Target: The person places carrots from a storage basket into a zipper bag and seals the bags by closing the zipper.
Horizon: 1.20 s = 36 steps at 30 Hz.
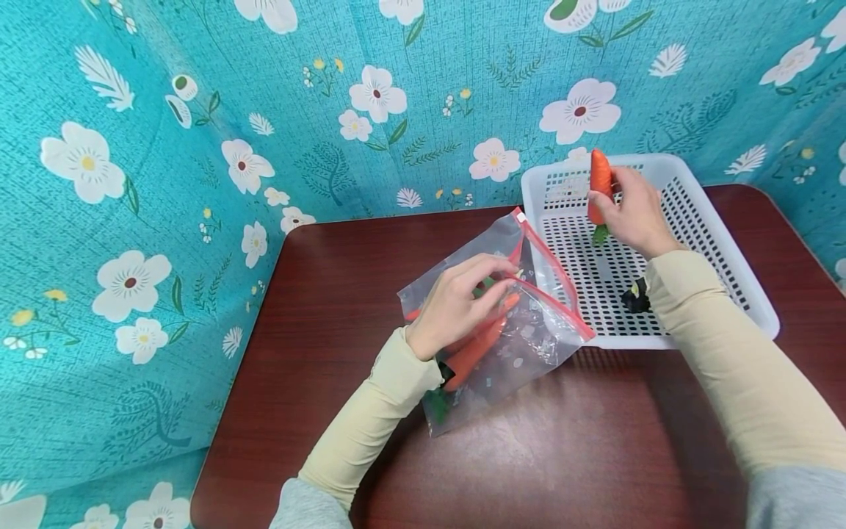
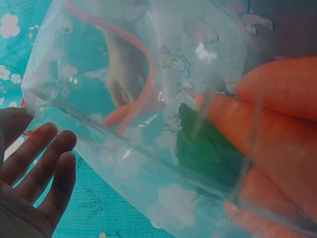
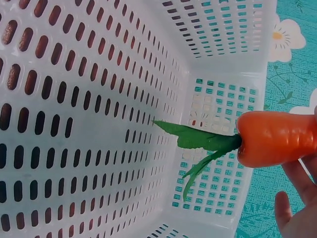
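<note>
My right hand (image 1: pixel 636 213) grips an orange carrot (image 1: pixel 600 180) above the white basket, its tip up and its green leaves hanging down. In the right wrist view the leaves (image 3: pixel 203 141) point toward the basket's perforated side. My left hand (image 1: pixel 459 303) pinches the edge of a clear plastic zip bag (image 1: pixel 529 353) with a red zip strip; its mouth gapes to the right. Several carrots (image 2: pixel 277 129) with a green leaf (image 2: pixel 203 148) show through the plastic in the left wrist view. From the head, the left hand partly covers them.
The white perforated basket (image 1: pixel 730 257) stands at the back right of the dark red-brown table (image 1: pixel 562 441), with the bag's mouth touching or overlapping its left rim. A teal floral cloth (image 1: pixel 436 88) hangs behind and to the left.
</note>
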Motion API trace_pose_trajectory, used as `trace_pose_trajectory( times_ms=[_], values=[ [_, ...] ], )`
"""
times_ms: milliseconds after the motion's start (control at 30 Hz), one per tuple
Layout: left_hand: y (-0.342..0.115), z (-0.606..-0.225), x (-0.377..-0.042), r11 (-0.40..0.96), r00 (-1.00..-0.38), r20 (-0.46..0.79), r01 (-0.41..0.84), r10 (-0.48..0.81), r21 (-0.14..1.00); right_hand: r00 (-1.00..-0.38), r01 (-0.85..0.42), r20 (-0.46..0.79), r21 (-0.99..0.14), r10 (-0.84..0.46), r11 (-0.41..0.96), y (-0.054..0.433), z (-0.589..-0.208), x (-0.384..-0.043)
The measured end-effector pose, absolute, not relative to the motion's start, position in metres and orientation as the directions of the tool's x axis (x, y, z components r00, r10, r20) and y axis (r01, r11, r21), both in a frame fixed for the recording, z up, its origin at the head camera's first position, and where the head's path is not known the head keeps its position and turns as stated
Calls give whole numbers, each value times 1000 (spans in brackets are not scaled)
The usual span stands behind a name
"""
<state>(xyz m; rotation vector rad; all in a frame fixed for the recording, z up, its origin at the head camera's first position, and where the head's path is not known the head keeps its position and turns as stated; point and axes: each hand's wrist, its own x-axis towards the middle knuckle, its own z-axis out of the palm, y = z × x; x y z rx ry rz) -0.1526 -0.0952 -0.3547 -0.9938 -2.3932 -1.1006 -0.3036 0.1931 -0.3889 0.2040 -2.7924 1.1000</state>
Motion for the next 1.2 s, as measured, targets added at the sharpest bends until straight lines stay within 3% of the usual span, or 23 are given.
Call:
trace_pose_trajectory(
  times_ms=[1200],
  values=[
    [-96,-352,-153,411,-710,541,704,452,579,-977,-130,203,-802,61,583,187,-371,-289]
  ],
)
